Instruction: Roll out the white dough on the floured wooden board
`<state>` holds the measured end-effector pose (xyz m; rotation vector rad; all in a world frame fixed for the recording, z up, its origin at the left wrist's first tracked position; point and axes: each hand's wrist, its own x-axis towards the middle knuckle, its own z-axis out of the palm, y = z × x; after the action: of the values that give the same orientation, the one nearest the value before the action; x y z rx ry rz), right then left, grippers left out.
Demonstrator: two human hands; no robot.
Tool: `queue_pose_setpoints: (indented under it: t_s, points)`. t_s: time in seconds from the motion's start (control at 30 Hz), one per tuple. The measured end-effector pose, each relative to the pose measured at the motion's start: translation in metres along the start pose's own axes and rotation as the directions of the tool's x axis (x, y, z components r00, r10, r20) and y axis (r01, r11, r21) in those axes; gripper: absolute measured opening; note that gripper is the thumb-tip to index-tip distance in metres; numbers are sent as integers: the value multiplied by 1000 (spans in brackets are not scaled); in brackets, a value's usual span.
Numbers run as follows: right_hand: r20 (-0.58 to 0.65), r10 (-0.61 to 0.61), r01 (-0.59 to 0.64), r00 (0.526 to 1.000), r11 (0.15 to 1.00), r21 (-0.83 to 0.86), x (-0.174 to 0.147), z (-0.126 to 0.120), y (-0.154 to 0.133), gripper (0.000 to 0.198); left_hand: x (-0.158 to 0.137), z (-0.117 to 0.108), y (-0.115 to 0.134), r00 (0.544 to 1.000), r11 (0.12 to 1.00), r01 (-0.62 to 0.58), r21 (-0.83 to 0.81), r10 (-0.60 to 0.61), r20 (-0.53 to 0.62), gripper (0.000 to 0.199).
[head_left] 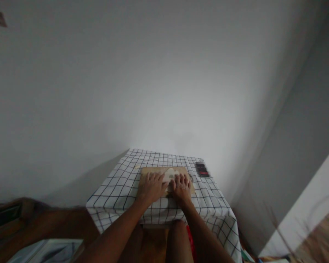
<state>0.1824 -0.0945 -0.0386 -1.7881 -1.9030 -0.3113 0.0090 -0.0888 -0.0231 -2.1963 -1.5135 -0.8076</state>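
Observation:
My left hand [152,185] lies palm down over the left part of a brown wooden board [144,171], its fingers stretched out. On the right side of the board rests my right hand [182,185], fingers spread and slightly bent. Between the two hands shows a pale, flat piece that looks like dough [170,171]. Part of it shows beyond the fingers and part nearer to me. A light strip crosses it from hand to hand; I cannot tell whether it is a rolling pin. What lies under both palms is hidden.
The board rests on a table with a white checked cloth [112,190]. A dark, blurred-out object [202,169] lies at the table's right edge. A small pale bit [137,167] sits left of the board. A white wall [164,91] rises behind. My knees are under the front edge.

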Motion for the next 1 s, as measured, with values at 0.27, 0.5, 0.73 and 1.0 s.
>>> queue_pose_setpoints:
  t_s: [0.27, 0.5, 0.73, 1.0]
  points:
    - [1, -38, 38, 999, 999, -18, -34, -9, 2, 63, -32, -8, 11, 999, 999, -46, 21, 46, -20, 62]
    - [96, 12, -12, 995, 1000, 0, -55, -29, -7, 69, -50, -31, 20, 997, 997, -52, 56, 49, 67, 68]
    - [143, 37, -38, 989, 999, 10, -71, -39, -10, 67, -58, -49, 27, 994, 997, -63, 49, 58, 96, 68]
    - [140, 53, -56, 989, 998, 21, -77, -45, -12, 64, -64, -47, 28, 994, 998, -53, 33, 50, 100, 67]
